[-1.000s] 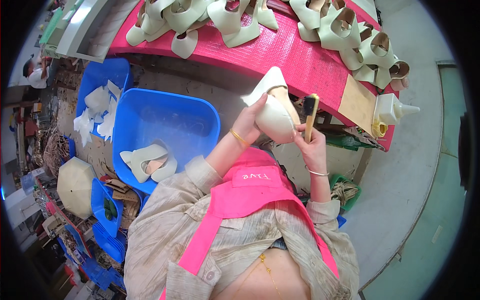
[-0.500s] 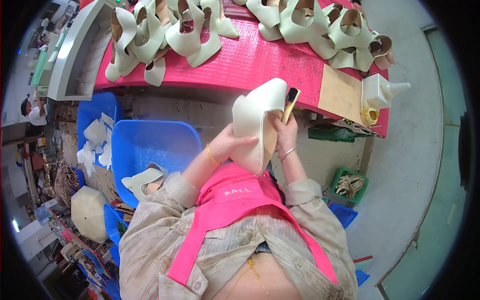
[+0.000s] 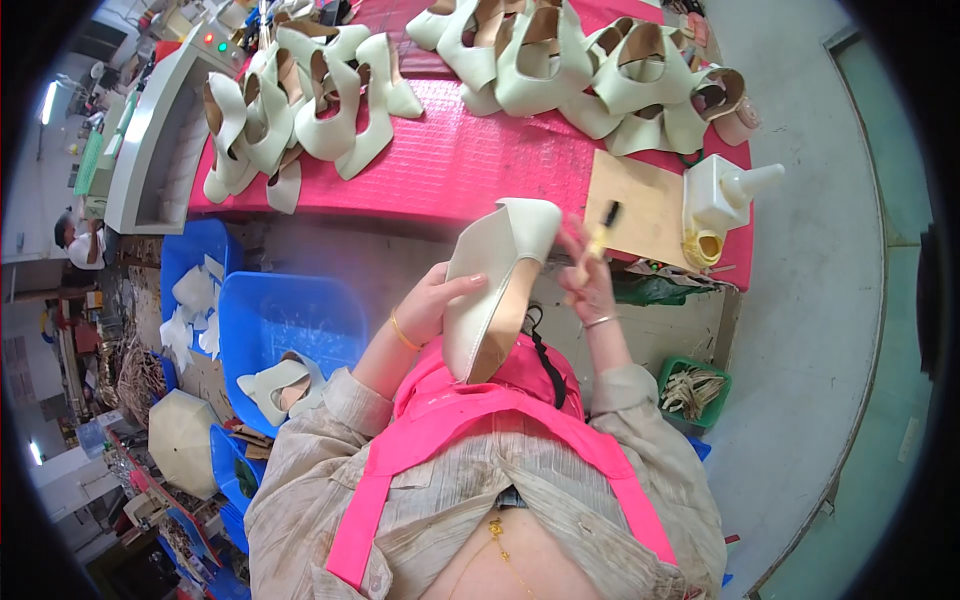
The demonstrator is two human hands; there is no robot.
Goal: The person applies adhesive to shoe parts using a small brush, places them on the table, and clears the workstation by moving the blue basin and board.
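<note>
- While the left hand (image 3: 432, 308) is closed on a pale shoe upper (image 3: 483, 255), its thumb presses the outer face; the other fingers are mostly hidden.
- The upper is tilted between the hands, in front of the pink apron (image 3: 430, 415), its brown lining facing right.
- The right hand (image 3: 590, 288) has its fingers bent around the handle of a dark-bristled brush (image 3: 602, 236); motion blur hides how tightly. The bristles point up, apart from the upper.
- Beyond, more pale uppers (image 3: 545, 60) stand on the pink-covered table (image 3: 440, 185), near a brown board (image 3: 635, 205) and white bottle (image 3: 716, 192).
- At left, a blue tub (image 3: 290, 310) holds another upper (image 3: 272, 392).
</note>
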